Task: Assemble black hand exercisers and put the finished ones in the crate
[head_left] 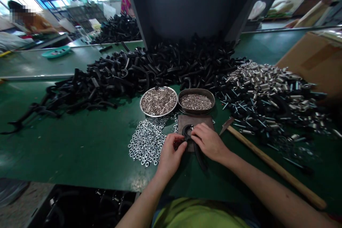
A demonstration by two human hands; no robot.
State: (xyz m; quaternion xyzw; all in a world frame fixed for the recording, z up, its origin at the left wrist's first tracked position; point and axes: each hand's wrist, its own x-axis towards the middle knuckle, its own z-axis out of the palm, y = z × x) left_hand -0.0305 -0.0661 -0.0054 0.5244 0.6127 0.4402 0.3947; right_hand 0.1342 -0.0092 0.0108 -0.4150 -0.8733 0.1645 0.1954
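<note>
From your head camera, your left hand (171,153) and right hand (210,142) meet over a small dark brown block (195,123) lying on the green table (66,149). Between them you hold a black curved handle piece (190,136): its hooked end sits on the block, and its long tail runs back toward you under your right palm. Your left fingers are pinched narrow at the piece's left side, though what small part they grip there is too small to tell; your right fingers are curled over the piece, pressing it down. Just left of your left hand lies a loose spread of silver nuts (148,140). Behind the block stand a round tray of metal pins (159,100) and, touching it on the right, an oval dish of small silver parts (196,101). A hammer with a wooden handle (272,165) lies slantwise just right of your right hand. Beyond, a big heap of black handle pieces (149,67) spills from a dark hopper (192,3), and a pile of silver sleeves (267,82) sits to the right, beside a cardboard box (315,58).
</note>
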